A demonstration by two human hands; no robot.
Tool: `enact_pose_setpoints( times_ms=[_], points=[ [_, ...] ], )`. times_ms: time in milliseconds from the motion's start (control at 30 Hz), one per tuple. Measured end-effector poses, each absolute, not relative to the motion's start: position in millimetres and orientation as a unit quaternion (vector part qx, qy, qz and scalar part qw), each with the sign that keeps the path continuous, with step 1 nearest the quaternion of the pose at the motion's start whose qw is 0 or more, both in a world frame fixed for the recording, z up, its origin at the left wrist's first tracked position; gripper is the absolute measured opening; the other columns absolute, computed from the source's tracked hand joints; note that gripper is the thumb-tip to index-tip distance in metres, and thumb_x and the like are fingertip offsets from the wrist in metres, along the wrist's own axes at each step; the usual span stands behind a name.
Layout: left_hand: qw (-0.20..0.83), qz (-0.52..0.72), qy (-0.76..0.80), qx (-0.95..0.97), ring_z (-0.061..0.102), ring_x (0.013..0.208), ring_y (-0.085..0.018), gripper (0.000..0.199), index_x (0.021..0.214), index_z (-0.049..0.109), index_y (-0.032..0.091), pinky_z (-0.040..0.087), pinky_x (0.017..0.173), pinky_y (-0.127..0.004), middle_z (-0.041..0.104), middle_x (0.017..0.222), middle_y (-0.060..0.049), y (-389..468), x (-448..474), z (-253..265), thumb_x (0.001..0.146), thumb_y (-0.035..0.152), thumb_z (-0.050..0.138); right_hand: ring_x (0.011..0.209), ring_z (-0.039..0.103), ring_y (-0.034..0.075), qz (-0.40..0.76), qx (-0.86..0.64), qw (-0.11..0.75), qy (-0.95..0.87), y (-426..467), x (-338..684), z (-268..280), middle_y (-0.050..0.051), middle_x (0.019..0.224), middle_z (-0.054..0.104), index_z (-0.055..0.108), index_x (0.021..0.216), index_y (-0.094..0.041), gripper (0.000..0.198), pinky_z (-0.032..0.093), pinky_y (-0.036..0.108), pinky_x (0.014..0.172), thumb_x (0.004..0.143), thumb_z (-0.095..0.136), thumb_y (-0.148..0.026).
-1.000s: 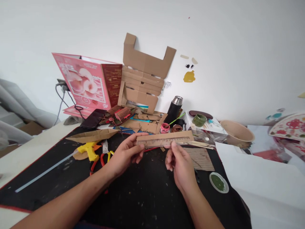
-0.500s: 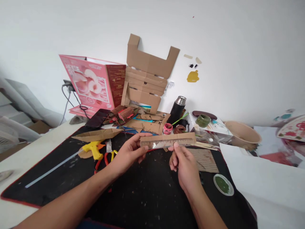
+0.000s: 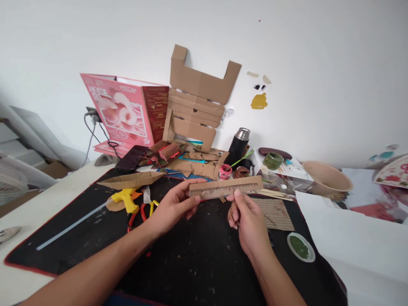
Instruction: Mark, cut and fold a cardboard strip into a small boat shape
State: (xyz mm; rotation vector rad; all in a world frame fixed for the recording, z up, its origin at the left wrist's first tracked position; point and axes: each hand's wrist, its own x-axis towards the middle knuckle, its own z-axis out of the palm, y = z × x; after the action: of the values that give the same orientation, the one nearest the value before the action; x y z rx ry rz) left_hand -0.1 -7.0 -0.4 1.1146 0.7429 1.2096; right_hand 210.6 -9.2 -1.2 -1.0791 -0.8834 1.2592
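Observation:
A clear ruler (image 3: 219, 193) lies flat against a strip of brown cardboard (image 3: 229, 184), and both are held up above the black mat (image 3: 194, 250). My left hand (image 3: 178, 202) pinches the left end of the pair, thumb in front and fingers behind. Toward the right half, my right hand (image 3: 245, 212) grips the lower edge with its thumb pressed on the ruler; its other fingers curl below. Left of my left hand lie a yellow glue gun (image 3: 126, 199) with a long glue stick, and red-handled pliers (image 3: 143, 208).
Behind are cardboard scraps (image 3: 204, 168), a black thermos (image 3: 238, 146), a pink paint jar (image 3: 225, 171) and a green jar (image 3: 272, 160). Corrugated cardboard (image 3: 276, 213) and a dish of green paint (image 3: 301, 247) lie at right, near a beige bowl (image 3: 328, 176). A pink box (image 3: 124, 110) stands back left.
The hands keep the same grip on the ruler and cardboard strip. The strip tilts slightly, and glare on the ruler has faded. The whole view has shifted a little.

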Motion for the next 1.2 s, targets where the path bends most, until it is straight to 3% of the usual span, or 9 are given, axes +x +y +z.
enact_pose_setpoints(
  times_ms=[733, 1200],
  points=[
    [0.659, 0.509, 0.301, 0.465, 0.048, 0.05, -0.009, 0.057, 0.143, 0.068, 0.017, 0.028, 0.046, -0.023, 0.057, 0.068, 0.005, -8.9, 1.6, -0.7, 0.093, 0.04, 0.086, 0.035, 0.045, 0.01, 0.561, -0.46, 0.586, -0.36, -9.2, 208.9, 0.3, -0.008, 0.045, 0.044, 0.072, 0.075, -0.018, 0.067, 0.026, 0.02, 0.036, 0.074, 0.088, -0.082],
    [0.657, 0.522, 0.297, 0.456, 0.048, 0.05, -0.009, 0.055, 0.142, 0.068, 0.017, 0.031, 0.046, -0.023, 0.056, 0.068, 0.006, -9.1, 2.9, -3.6, 0.094, 0.036, 0.086, 0.035, 0.045, 0.009, 0.58, -0.455, 0.58, -0.347, -9.3, 208.2, 3.6, -0.007, 0.045, 0.046, 0.072, 0.075, -0.017, 0.067, 0.025, 0.019, 0.036, 0.069, 0.092, -0.081]
  ],
)
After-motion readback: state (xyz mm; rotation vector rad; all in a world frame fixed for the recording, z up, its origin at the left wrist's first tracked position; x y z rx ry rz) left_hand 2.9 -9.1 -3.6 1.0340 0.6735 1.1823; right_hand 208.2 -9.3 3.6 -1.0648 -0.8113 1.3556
